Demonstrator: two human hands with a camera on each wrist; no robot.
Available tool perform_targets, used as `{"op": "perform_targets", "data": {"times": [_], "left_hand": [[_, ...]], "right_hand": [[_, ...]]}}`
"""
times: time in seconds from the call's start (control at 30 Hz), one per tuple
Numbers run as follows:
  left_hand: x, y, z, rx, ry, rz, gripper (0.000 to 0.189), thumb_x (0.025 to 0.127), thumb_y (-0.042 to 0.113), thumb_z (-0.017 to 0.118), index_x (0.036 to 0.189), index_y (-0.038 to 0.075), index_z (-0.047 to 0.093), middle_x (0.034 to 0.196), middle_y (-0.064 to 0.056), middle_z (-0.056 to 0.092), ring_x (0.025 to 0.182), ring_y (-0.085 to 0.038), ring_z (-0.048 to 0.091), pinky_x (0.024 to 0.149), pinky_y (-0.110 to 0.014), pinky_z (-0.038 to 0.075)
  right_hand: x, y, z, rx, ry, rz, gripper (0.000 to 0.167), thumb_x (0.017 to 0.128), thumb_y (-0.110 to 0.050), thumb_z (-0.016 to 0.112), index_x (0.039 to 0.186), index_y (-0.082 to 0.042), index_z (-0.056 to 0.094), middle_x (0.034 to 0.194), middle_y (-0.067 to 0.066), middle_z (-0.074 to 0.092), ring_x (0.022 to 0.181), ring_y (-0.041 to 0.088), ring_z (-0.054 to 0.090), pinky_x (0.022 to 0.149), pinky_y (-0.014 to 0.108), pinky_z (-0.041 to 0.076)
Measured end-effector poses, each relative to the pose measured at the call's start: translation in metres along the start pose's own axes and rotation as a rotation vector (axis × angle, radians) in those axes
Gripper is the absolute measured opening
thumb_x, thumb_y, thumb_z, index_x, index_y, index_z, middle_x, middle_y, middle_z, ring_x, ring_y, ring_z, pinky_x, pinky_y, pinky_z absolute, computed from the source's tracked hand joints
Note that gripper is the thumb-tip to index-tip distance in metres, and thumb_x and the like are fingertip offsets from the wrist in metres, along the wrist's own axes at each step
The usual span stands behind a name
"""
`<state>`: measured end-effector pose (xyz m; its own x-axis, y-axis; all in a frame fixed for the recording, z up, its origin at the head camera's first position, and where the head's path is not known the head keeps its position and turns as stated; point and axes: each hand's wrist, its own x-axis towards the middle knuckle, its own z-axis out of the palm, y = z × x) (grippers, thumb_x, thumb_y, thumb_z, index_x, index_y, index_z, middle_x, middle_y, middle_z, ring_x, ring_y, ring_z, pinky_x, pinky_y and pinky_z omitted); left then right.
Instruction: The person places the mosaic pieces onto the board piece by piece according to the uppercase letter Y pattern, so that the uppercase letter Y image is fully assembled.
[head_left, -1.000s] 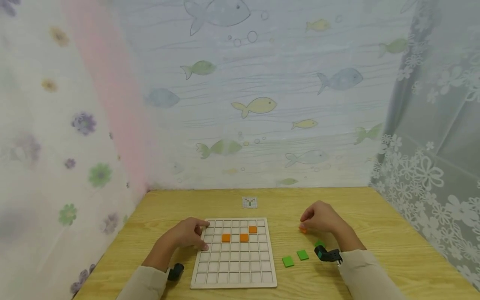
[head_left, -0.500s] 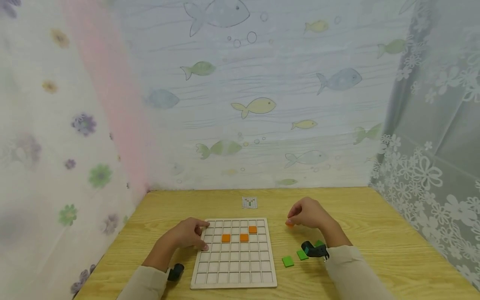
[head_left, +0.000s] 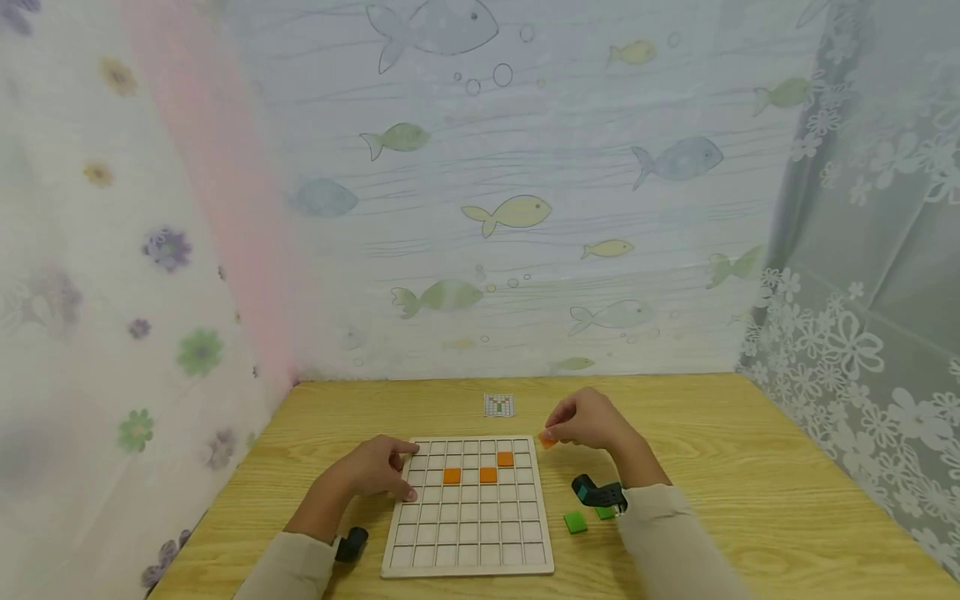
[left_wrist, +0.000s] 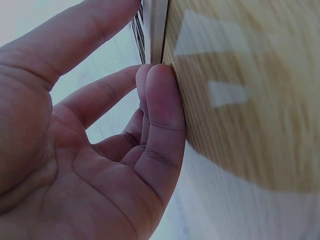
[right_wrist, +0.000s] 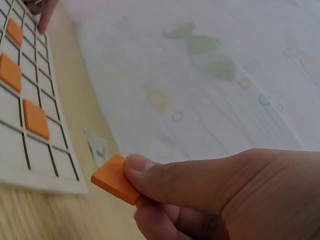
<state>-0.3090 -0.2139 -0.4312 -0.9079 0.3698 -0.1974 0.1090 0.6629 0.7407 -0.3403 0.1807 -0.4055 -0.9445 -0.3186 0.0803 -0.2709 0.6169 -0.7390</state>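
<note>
A pale square grid board (head_left: 468, 533) lies on the table, with three orange square tiles in its cells: one tile (head_left: 452, 476) left of centre, another (head_left: 489, 475) and a third (head_left: 506, 459) to the right. My left hand (head_left: 371, 467) rests at the board's left side, index finger and thumb over its rim. In the left wrist view other fingertips (left_wrist: 162, 95) bend in against the board's edge (left_wrist: 157, 30). Between thumb and fingers my right hand (head_left: 592, 421) pinches an orange tile (right_wrist: 112, 180) by one side, just off the board's far right corner.
Beyond the board a small printed grid card (head_left: 499, 405) lies on the wooden table (head_left: 375, 408). Two green tiles (head_left: 575, 522) show right of the board, one partly covered by the right wrist's black camera (head_left: 596, 492). A fish-patterned curtain (head_left: 517, 208) hangs behind the table.
My right hand has moved left with the pinched orange tile, from the table's right part to beside the board. Its wrist now covers one green tile. My left hand and the board have stayed put.
</note>
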Motion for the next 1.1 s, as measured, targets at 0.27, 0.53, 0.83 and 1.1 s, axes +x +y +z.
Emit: {"op": "perform_targets", "data": {"times": [0.27,0.53,0.83,1.1], "left_hand": [[0.001,0.000,0.000,0.022,0.009,0.006,0.079,0.077,0.011,0.092,0.148,0.004,0.057,0.081,-0.006,0.050,0.063,-0.017,0.042,0.059,-0.032,0.037],[0.000,0.000,0.000,0.033,0.019,0.002,0.079,0.076,0.012,0.093,0.147,0.005,0.059,0.083,-0.007,0.051,0.065,-0.017,0.042,0.060,-0.032,0.037],[0.001,-0.001,0.000,0.027,0.017,-0.009,0.079,0.077,0.012,0.093,0.147,0.006,0.058,0.084,-0.007,0.051,0.066,-0.018,0.042,0.060,-0.033,0.037],[0.000,0.001,-0.002,0.036,0.008,0.009,0.077,0.078,0.011,0.091,0.147,0.004,0.058,0.082,-0.008,0.051,0.066,-0.018,0.042,0.060,-0.033,0.036]], "right_hand": [[0.007,-0.010,0.014,0.034,0.001,-0.017,0.008,0.089,-0.021,0.084,0.087,-0.013,0.082,0.079,0.004,0.074,0.075,0.029,0.068,0.065,0.034,0.056],[0.014,-0.019,0.028,0.096,-0.006,-0.038,0.008,0.089,-0.019,0.083,0.088,-0.011,0.082,0.080,0.005,0.074,0.077,0.033,0.069,0.067,0.034,0.057],[0.022,-0.029,0.049,0.180,-0.006,-0.026,0.010,0.089,-0.021,0.084,0.089,-0.011,0.081,0.081,0.004,0.074,0.083,0.039,0.071,0.072,0.040,0.060],[0.028,-0.043,0.071,0.245,0.013,-0.015,0.013,0.088,-0.021,0.084,0.091,-0.009,0.080,0.084,0.005,0.074,0.082,0.034,0.072,0.071,0.041,0.061]]}}
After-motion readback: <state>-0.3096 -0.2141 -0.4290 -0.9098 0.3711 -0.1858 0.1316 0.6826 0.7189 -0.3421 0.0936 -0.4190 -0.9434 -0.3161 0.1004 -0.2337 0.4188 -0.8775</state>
